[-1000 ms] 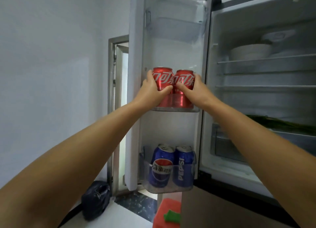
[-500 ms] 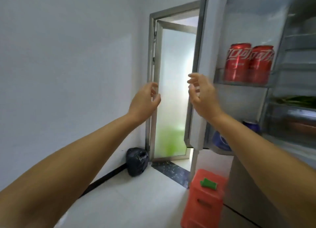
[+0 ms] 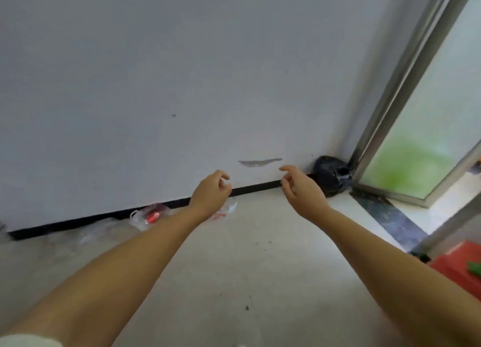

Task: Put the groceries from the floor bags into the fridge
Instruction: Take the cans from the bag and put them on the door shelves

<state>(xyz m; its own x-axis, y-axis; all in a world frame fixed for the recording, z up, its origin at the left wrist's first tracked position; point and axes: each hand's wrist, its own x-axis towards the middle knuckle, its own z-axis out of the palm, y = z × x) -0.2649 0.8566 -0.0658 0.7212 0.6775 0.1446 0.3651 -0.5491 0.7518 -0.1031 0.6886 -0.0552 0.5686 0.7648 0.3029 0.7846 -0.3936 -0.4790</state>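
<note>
Both arms reach forward over the floor (image 3: pixel 221 281), toward the base of the white wall (image 3: pixel 156 86). The left hand (image 3: pixel 209 194) is empty, its grip released: fingers loosely curled, thumb apart from them, nothing between. The right hand (image 3: pixel 303 190) is the same, released and empty, index finger stretched a little ahead of the others. The two hands hang level with each other and apart, with bare wall and the black skirting (image 3: pixel 255 187) showing between them.

Just below and left of the left grip lies a clear plastic bag (image 3: pixel 148 216) on the floor against the skirting, with something red inside; what it is I cannot tell through the blur. A second scrap of clear plastic (image 3: pixel 226 210) with a red patch lies directly under the left grip, partly hidden by the wrist. Neither hand touches either bag.

Right of the right grip, a black bag (image 3: pixel 330 176) sits in the corner against the metal door frame (image 3: pixel 390 99). Beyond it is a frosted door pane (image 3: pixel 429 138) with a green blur behind. Far right and lower, at the picture's edge, is a red stool (image 3: pixel 458 268) bearing a green thing (image 3: pixel 473 268).
</note>
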